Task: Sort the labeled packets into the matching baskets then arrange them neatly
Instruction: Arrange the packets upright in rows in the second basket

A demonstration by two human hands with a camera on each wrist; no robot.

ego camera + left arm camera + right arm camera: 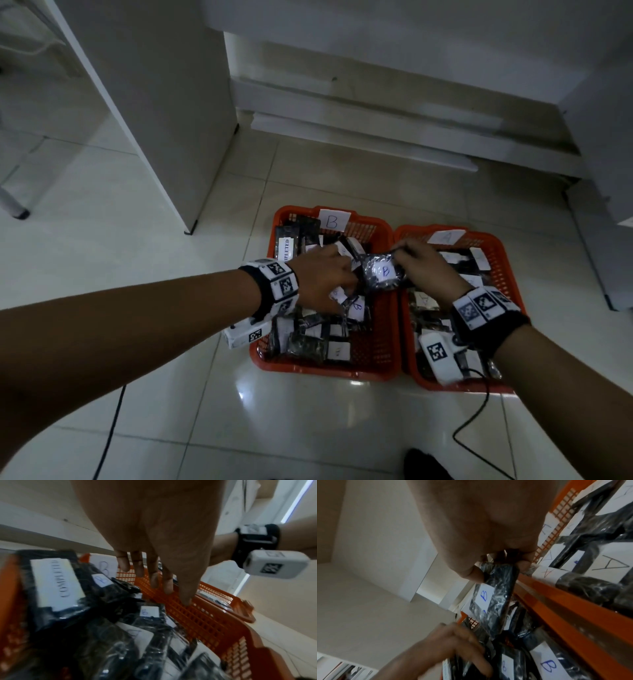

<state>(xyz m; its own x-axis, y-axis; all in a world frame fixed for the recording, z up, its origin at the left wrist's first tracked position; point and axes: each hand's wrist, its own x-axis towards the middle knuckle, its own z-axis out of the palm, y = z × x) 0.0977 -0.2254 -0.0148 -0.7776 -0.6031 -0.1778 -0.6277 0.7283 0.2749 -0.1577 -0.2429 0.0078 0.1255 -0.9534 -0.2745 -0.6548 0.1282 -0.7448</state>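
Two orange baskets stand side by side on the floor. Basket B (pixel 329 371) is on the left and basket A (pixel 505 274) on the right; each carries a paper letter tag on its far rim. Both hold several black packets with white labels. My right hand (pixel 402 253) pinches the top edge of a black packet marked B (pixel 383 272), held above the rims where the baskets meet. In the right wrist view thumb and fingers grip this B packet (pixel 488 601). My left hand (pixel 342 277) hovers over basket B (pixel 197 615) beside that packet, its fingers (pixel 154 582) straight and holding nothing.
A packet labelled COMPLETED (pixel 56 584) lies at the far left of basket B. A white cabinet panel (pixel 164 120) stands left of the baskets and white boards (pixel 376 137) lie behind them. A black cable (pixel 479 404) runs over the tiled floor near a dark shoe (pixel 424 462).
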